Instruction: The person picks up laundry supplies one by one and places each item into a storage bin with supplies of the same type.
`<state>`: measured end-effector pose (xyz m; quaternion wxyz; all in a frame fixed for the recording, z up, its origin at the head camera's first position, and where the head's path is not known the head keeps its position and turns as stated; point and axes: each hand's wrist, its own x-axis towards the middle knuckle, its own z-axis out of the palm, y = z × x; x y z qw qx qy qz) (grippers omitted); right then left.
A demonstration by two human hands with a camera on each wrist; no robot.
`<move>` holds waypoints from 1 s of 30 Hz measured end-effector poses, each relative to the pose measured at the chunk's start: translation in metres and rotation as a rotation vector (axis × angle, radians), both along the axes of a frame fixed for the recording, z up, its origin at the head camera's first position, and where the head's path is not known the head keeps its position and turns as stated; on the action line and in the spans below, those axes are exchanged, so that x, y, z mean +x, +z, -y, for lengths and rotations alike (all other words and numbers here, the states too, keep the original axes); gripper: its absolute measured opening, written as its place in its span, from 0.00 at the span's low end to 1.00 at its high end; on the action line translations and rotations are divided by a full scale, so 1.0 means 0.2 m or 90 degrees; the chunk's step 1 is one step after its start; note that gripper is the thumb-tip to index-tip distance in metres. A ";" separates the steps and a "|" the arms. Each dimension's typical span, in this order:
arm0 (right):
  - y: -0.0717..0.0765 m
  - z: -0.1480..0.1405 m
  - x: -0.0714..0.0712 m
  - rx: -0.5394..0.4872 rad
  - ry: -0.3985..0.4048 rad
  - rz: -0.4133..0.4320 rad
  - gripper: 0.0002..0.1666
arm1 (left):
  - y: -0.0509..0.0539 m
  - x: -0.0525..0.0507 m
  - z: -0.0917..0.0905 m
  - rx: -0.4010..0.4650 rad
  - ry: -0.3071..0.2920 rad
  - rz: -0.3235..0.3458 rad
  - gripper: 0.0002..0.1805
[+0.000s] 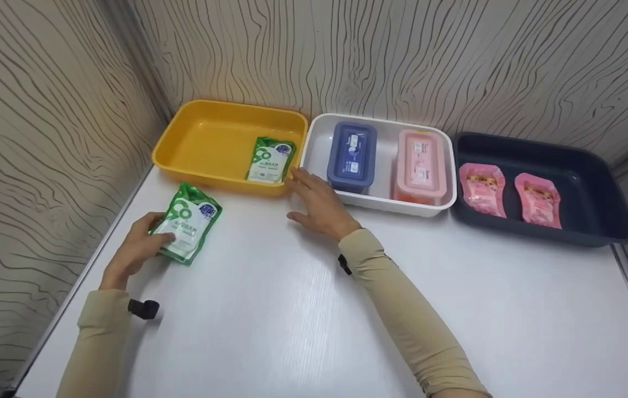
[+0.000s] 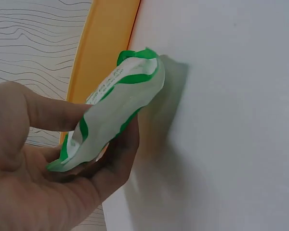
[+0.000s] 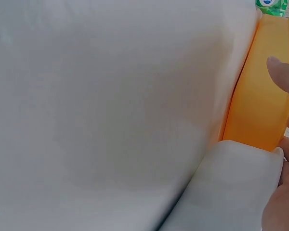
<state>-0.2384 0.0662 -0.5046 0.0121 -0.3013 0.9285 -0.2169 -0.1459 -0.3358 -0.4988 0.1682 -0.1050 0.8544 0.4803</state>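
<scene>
My left hand (image 1: 138,246) grips a green and white pouch (image 1: 188,224) by its left side, thumb on the front and fingers behind. In the left wrist view the same pouch (image 2: 120,106) is seen edge-on, lifted off the table with its shadow beside it. My right hand (image 1: 320,203) is over the corner where the yellow tray (image 1: 203,176) meets the white tray (image 1: 386,205). Its fingers are extended at the rims; whether they touch them I cannot tell. A second green and white pouch (image 1: 271,160) lies in the yellow tray's right end.
A blue lidded box (image 1: 351,157) and a pink lidded box (image 1: 420,163) stand in the white tray. To the right, a dark navy tray (image 1: 585,182) holds two pink pouches, one left (image 1: 482,189) and one right (image 1: 538,200). Patterned walls (image 1: 380,55) enclose the white table (image 1: 270,309).
</scene>
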 end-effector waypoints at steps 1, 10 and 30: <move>0.00 0.00 0.00 -0.001 -0.003 0.002 0.48 | 0.00 0.00 0.00 0.006 0.000 0.003 0.41; 0.00 0.00 0.00 0.000 -0.004 -0.009 0.49 | -0.01 0.00 0.01 0.046 0.004 0.018 0.41; -0.01 0.01 0.00 -0.008 -0.005 -0.007 0.50 | 0.09 0.02 -0.04 0.085 0.016 -0.061 0.38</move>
